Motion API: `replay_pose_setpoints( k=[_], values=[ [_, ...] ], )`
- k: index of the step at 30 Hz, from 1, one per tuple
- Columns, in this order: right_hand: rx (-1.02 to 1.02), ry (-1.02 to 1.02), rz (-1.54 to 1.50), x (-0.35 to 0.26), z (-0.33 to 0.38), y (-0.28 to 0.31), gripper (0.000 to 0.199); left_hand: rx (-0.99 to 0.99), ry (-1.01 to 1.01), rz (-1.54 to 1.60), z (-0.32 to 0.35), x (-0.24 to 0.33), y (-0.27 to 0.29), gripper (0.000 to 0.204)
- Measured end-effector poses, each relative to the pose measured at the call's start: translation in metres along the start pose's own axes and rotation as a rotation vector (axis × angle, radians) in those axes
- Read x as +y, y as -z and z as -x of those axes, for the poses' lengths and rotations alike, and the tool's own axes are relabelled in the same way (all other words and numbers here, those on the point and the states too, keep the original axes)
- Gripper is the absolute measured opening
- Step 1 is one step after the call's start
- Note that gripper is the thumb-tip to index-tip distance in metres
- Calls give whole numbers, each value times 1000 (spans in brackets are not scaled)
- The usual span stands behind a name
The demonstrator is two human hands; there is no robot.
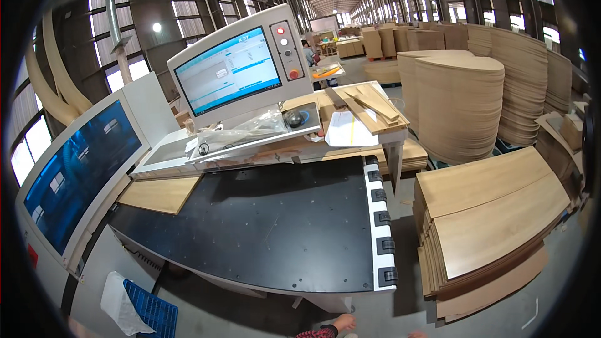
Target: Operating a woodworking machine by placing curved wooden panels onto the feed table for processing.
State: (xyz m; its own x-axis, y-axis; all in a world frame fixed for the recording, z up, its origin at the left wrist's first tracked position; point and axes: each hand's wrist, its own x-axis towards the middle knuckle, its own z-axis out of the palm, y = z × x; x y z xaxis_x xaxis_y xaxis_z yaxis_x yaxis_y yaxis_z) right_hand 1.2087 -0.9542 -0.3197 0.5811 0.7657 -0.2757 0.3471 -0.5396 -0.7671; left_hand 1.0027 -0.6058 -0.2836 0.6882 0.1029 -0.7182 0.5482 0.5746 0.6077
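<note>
My left hand, below a red and black sleeve cuff, is at the lower edge, in front of the machine's black table. It looks curled, with nothing visible in it, and touches neither table nor boards. Only a sliver of my right hand shows farther right; its fingers are cut off by the frame. A thin wooden panel lies at the table's far left, its end by the machine's opening. To the right stands a low stack of wooden panels, the nearest stack to my hands.
A tilted monitor with control buttons stands behind the table. Wood strips, paper sheets and a black mouse lie near it. Black rollers line the table's right edge. A blue crate sits lower left. Tall curved-board stacks stand behind right.
</note>
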Motion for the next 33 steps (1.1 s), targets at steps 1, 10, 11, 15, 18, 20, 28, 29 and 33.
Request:
replay_pose_setpoints(
  k=[1,10,11,15,18,20,28,29,33],
  values=[
    [-209,-386,-483,-22,6,-31,25,-6,-3,-7,3,11,-4,21],
    [39,-409,-737,-116,37,-34,26,24,-113,-179,49,52,-23,30],
    [53,-420,-742,-124,38,-34,26,-19,-134,-142,57,57,-27,29],
    [117,-470,-692,-155,33,-55,34,-112,-243,-252,116,99,-35,31],
    [32,-409,-702,-176,28,-91,33,-124,-261,-260,154,119,-38,34],
    [-22,-401,-717,-201,34,-105,32,-117,-309,-275,183,128,-39,34],
    [80,-354,-658,-228,83,-137,27,-187,-516,-381,250,133,-31,29],
    [92,-361,-667,-229,94,-143,27,-182,-497,-380,259,133,-33,29],
    [228,-451,-687,-263,147,-160,27,-234,-543,-444,278,122,-26,26]
  ],
)
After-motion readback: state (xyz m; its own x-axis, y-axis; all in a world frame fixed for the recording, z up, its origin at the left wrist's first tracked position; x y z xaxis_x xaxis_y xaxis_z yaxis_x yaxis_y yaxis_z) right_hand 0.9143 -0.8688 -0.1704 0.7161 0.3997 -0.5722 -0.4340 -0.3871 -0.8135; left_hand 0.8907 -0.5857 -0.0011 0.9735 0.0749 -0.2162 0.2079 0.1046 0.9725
